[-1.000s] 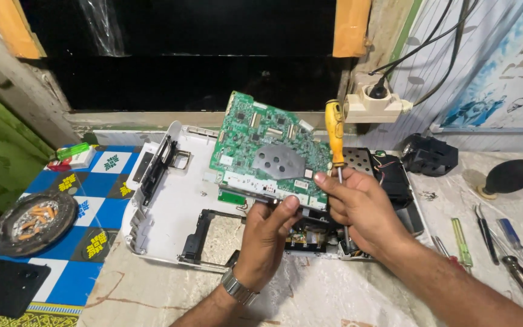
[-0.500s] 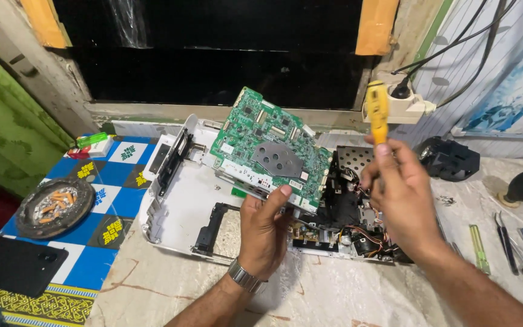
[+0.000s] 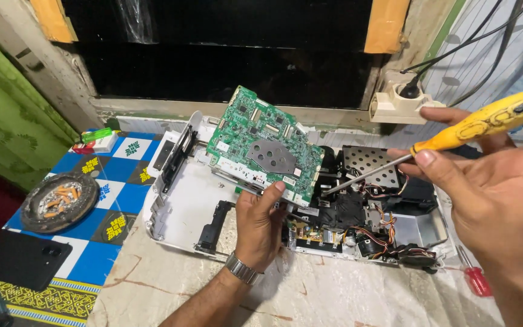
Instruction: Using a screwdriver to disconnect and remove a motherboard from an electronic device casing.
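the right hand (image 3: 497, 200) has lifted the yellow screwdriver (image 3: 479, 124) off the open device (image 3: 358, 224) — grip clamped on it; the left hand (image 3: 260, 224) keeps its grip clamped on the tilted green circuit board (image 3: 261, 142), now apparently unfastened.

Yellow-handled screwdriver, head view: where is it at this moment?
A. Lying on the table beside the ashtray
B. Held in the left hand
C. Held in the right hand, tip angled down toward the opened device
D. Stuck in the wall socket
C: the right hand grips the yellow-handled screwdriver, shaft slanting toward the opened device, while the left hand tilts up the green circuit board.
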